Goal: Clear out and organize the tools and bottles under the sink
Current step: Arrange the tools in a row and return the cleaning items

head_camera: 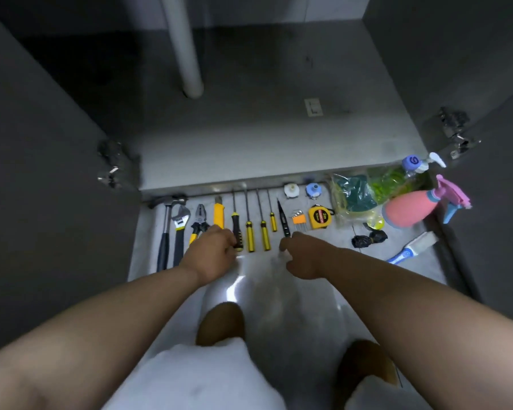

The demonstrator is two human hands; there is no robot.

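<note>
Screwdriver (237,229), black-handled, lies in the tool row on the floor (148,241). Stiff, light; grip the thick handle. Fingers of left hand (211,251) curl beside it, those of right hand (304,255) by the probe (283,217); hold cannot be told.

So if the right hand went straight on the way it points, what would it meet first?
The black pointed tool, lying just beyond the fingertips of the right hand; blur hides whether they already touch. Past it comes the cabinet's front edge.
</note>
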